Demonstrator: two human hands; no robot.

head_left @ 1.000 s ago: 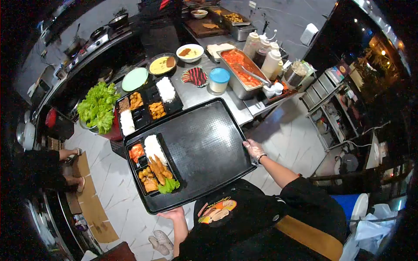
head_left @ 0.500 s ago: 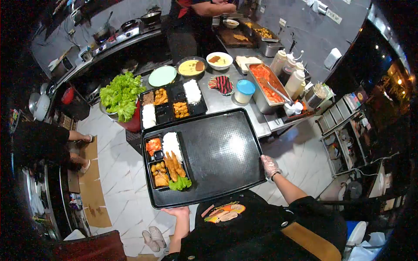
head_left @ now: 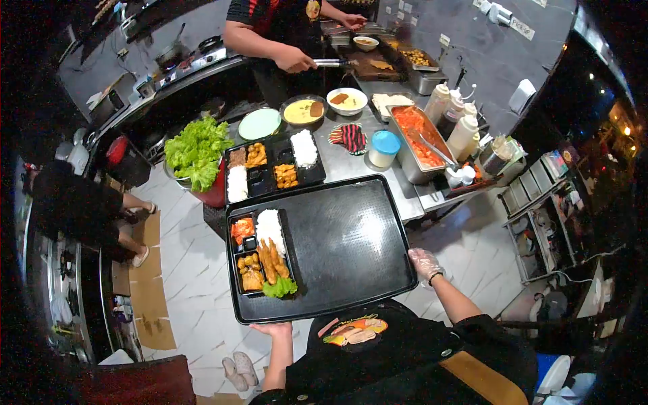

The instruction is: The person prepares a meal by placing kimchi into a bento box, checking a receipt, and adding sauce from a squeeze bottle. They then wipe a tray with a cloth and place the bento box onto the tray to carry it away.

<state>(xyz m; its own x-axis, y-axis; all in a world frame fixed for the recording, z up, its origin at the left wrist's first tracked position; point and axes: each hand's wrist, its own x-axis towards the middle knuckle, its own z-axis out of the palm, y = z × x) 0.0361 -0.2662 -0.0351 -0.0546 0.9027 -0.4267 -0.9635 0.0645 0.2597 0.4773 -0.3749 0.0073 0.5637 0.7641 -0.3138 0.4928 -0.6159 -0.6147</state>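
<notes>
A large black tray [head_left: 344, 253] is held in front of my body, its far edge close to the steel counter. My left hand [head_left: 273, 329] supports its near edge from below, fingers hidden under it. My right hand [head_left: 424, 263], in a clear plastic glove, grips the tray's right edge. On the tray's left side sits a black bento box [head_left: 237, 233]. Its compartments hold white rice [head_left: 268, 223], orange-red kimchi-like food [head_left: 241, 231], long fried pieces [head_left: 272, 260], small brown pieces [head_left: 248, 263] and a lettuce leaf [head_left: 280, 288].
Beyond the tray, the counter [head_left: 398, 192] carries more filled bento boxes [head_left: 260, 181], lettuce [head_left: 197, 152], two bowls [head_left: 347, 101], a lidded tub [head_left: 385, 148], a steel food pan [head_left: 424, 172] and sauce bottles [head_left: 463, 135]. A co-worker [head_left: 283, 40] holds tongs across the counter; another person [head_left: 77, 202] stands left.
The co-worker across the counter has leaned into view, now with tongs over the cooking area. My view has shifted slightly; both my hands still hold the tray.
</notes>
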